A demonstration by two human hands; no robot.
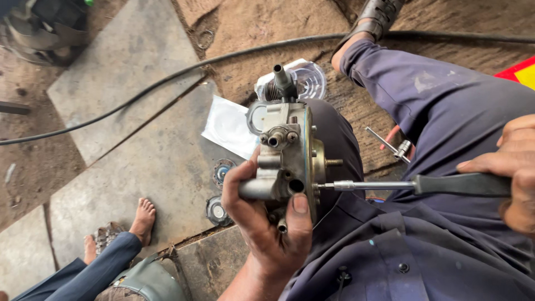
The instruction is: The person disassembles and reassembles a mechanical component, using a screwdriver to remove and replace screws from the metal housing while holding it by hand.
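Note:
My left hand [267, 223] grips a grey metal carburettor-like part [284, 150] from below, thumb pressed on its brass-coloured round flange [313, 161]. The part rests against my knee, with a black nozzle sticking up at its top. My right hand [515, 173] holds the black handle of a screwdriver [423, 184]. Its steel shaft runs left and the tip meets the flange's rim.
A second screwdriver [390, 144] lies on the ground by my leg. White plastic packets [231, 127] and small round parts [217, 210] lie on the concrete slabs [139, 161]. A black cable [167, 78] crosses the floor. Another person's bare foot [144, 220] is at lower left.

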